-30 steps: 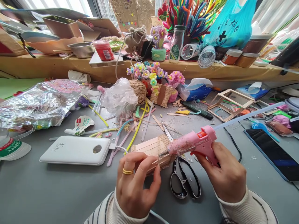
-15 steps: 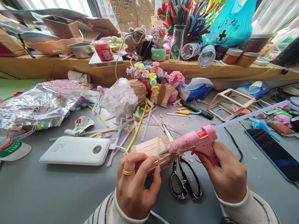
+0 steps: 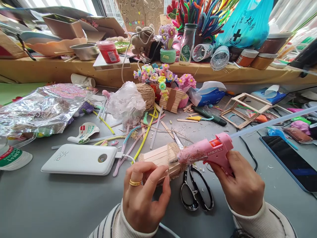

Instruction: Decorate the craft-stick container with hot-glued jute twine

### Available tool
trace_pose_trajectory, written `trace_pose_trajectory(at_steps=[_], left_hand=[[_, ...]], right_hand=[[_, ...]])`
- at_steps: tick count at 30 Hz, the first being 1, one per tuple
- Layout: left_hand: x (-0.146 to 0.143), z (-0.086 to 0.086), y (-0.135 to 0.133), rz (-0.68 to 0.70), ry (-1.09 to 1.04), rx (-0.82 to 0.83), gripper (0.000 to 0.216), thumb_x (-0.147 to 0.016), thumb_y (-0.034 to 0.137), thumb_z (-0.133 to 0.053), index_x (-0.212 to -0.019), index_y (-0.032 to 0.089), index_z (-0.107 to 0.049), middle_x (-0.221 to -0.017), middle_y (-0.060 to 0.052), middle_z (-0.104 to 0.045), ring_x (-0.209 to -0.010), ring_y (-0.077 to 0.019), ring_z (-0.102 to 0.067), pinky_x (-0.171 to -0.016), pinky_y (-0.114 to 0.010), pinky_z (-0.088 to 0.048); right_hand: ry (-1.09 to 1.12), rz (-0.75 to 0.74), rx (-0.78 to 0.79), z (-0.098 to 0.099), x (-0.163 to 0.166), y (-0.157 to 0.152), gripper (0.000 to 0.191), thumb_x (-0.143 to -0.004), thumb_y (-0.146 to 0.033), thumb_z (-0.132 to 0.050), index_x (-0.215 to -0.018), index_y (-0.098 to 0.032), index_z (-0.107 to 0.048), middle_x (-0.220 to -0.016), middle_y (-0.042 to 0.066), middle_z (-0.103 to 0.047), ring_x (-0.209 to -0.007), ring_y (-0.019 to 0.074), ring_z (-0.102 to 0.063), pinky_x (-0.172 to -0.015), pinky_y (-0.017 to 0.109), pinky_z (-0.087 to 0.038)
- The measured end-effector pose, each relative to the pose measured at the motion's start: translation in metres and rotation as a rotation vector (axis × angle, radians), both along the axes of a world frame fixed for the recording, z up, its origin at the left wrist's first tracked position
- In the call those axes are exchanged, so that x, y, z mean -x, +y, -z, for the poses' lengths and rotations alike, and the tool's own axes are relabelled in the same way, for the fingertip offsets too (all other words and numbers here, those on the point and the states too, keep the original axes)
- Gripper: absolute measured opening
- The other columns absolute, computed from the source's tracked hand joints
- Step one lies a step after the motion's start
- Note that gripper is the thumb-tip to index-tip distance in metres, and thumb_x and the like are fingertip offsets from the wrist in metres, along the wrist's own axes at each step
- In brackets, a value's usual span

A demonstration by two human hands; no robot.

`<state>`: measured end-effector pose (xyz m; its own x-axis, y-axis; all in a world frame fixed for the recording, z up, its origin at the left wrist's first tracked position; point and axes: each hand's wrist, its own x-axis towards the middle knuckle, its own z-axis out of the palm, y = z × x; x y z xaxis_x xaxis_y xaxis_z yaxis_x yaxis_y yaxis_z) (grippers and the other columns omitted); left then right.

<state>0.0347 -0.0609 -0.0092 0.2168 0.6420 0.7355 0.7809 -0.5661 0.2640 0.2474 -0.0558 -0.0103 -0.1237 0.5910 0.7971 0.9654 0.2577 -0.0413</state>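
My right hand (image 3: pixel 244 181) is wrapped round the handle of a pink hot glue gun (image 3: pixel 198 152), with a long translucent glue stick (image 3: pixel 272 122) out of its back. The nozzle points left and meets the twine on a small craft piece of wooden sticks (image 3: pixel 153 157), which lies tilted on the table. Jute twine (image 3: pixel 172 152) circles the piece near its right end. Thumb and forefinger of my left hand (image 3: pixel 146 195) pinch the twine just below the nozzle; its other fingers hide part of the piece. Black-handled scissors (image 3: pixel 196 191) lie beneath the gun.
A white power bank (image 3: pixel 79 159) with a cable lies at left, a phone (image 3: pixel 289 162) at right. Behind are a twine ball (image 3: pixel 145 96), crumpled plastic (image 3: pixel 127 102), a bundle of sticks (image 3: pixel 172 100) and a wooden frame (image 3: pixel 245 110). A cluttered ledge (image 3: pixel 104 74) runs along the back.
Both hands, the glue gun and the stick piece hold almost the same place. The view has shifted very slightly.
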Motion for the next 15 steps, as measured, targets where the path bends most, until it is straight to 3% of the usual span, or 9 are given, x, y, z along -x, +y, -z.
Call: trace_pose_trajectory(at_steps=[8,15], left_hand=[[-0.0004,-0.0009,-0.0022,-0.008,0.003,-0.001,0.026,-0.066,0.006,-0.063,-0.09,0.017,-0.061,-0.084,-0.005,-0.051,-0.074,-0.0153,-0.049,-0.07,-0.03,-0.042],[-0.0007,-0.0003,-0.0002,-0.012,0.006,0.006,0.028,-0.066,0.006,-0.063,-0.091,0.017,-0.059,-0.084,-0.005,-0.051,-0.074,-0.0158,-0.049,-0.07,-0.03,-0.042]], right_hand=[[0.009,0.005,0.019,-0.0006,0.0006,-0.0014,0.019,-0.081,-0.03,-0.054,-0.088,-0.013,-0.053,-0.065,0.003,-0.057,-0.056,0.0129,-0.056,-0.05,0.023,-0.039],[-0.012,0.043,0.028,0.0006,0.0021,0.0014,0.022,-0.08,-0.034,-0.055,-0.076,-0.013,-0.054,-0.058,0.001,-0.051,-0.05,0.0101,-0.048,-0.046,0.023,-0.033]])
